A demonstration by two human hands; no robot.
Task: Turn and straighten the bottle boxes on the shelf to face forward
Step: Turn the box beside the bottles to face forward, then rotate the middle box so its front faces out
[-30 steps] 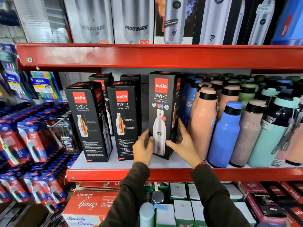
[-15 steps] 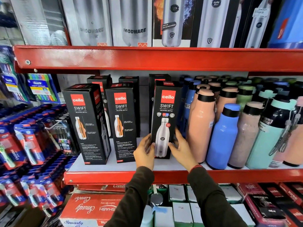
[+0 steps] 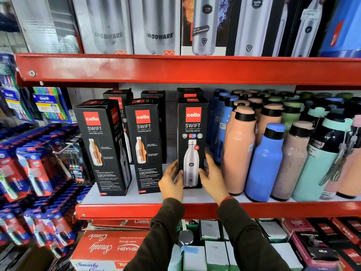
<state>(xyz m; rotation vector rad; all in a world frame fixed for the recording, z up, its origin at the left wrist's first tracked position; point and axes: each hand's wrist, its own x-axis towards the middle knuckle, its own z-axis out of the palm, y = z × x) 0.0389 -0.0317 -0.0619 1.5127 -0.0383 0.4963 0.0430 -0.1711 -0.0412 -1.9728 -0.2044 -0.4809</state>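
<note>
Three black Cello Swift bottle boxes stand in the front row on the shelf (image 3: 136, 209). The right box (image 3: 192, 132) stands upright with its steel-bottle face forward. My left hand (image 3: 172, 181) presses its lower left side and my right hand (image 3: 212, 178) its lower right side. The middle box (image 3: 144, 145) faces forward with its printed text panel showing. The left box (image 3: 101, 147) is turned at an angle, so its front and right side both show. More black boxes (image 3: 117, 96) stand in a back row.
Loose bottles in peach, blue and teal (image 3: 263, 161) crowd the shelf right of the held box. Toothbrush packs (image 3: 29, 173) hang at the left. A red upper shelf (image 3: 185, 69) carries tall boxes. Boxes (image 3: 109, 247) fill the level below.
The right box has been turned from an angle to face straight forward and pushed back on the shelf. Both hands stayed on its lower sides.
</note>
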